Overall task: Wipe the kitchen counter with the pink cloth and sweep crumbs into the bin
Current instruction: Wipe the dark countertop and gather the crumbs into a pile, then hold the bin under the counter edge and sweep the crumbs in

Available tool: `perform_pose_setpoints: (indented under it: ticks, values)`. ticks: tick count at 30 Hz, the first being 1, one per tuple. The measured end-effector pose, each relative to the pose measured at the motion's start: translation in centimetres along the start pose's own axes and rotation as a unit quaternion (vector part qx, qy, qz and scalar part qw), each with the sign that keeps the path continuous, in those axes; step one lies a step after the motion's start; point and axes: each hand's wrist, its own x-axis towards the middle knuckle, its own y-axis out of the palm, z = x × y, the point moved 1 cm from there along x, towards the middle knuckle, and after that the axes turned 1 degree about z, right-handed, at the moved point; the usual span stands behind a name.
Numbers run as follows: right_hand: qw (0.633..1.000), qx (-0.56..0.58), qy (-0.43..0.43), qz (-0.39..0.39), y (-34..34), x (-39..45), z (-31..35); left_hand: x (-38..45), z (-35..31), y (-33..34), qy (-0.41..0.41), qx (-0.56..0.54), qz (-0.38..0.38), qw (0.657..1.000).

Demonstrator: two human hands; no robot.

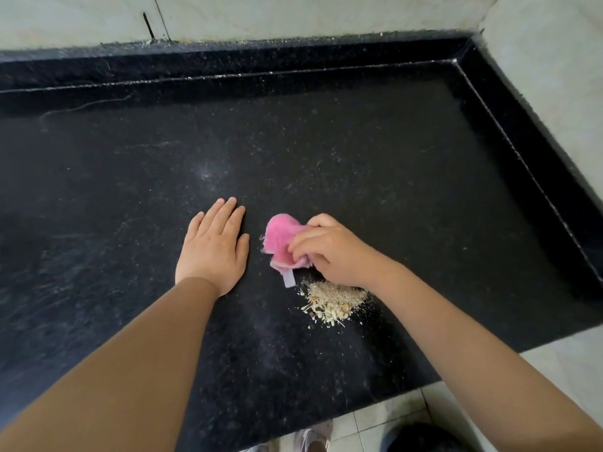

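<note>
Both my hands are over the black counter (359, 151). My left hand (213, 246) lies flat on the stone, palm down, fingers straight and close together, holding nothing. My right hand (329, 251) grips the pink cloth (281, 243), fingers curled over its bunched top; the cloth sticks out to the left of my knuckles, and a small white tag (289, 279) hangs from its lower edge. The cloth sits between my two hands, apart from the left one.

Just below my right hand and wrist is a pile of pale crumbs (332, 301), heaped on the counter with a few loose bits scattered around its edges. The tag ends just beside the pile's upper left. Fine specks dust the stone elsewhere.

The counter has a raised black rim (228, 65) along the back and right side, meeting pale wall tiles (293, 14). Near the bottom edge I can see light floor tiles (385, 415), and a dark round shape (421, 440) I cannot make out.
</note>
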Motion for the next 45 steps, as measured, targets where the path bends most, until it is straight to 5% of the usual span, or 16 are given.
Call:
perform_pose_setpoints:
  ticks: [4, 9, 14, 19, 25, 33, 39, 45]
  values:
    - [0.998, 0.047, -0.024, 0.024, -0.9, -3.4, 1.1, -0.1, 0.0, -0.1, -0.002, -0.007, -0.003, 1.000]
    - [0.973, 0.008, 0.024, -0.228, -2.4, -7.1, 0.5, -0.1, -0.1, 0.0, -0.001, 0.022, 0.005, 1.000]
    - [0.901, -0.061, 0.202, -0.380, -0.1, -10.9, -0.4, -0.2, -0.6, -0.3, -0.003, 0.064, 0.025, 0.998]
    - [0.905, -0.066, 0.301, -0.294, 2.5, -11.2, -0.3, -0.4, -1.7, -1.3, -0.004, 0.169, 0.043, 0.985]
    - [0.911, -0.028, 0.321, -0.258, 0.1, -11.8, 1.6, -2.4, -5.7, -2.0, 0.037, 0.076, 0.016, 0.996]
    - [0.884, -0.042, 0.302, -0.354, 0.7, -20.8, -0.1, -6.3, -16.8, -1.5, 0.228, -0.065, -0.130, 0.963]
    - [0.873, -0.020, 0.314, -0.371, 3.4, -33.1, -2.7, -12.1, -27.7, 3.6, 0.306, -0.127, -0.108, 0.937]
    - [0.859, 0.070, 0.408, -0.301, 8.5, -46.2, -6.8, -18.7, -34.9, 13.4, 0.224, -0.114, 0.029, 0.968]
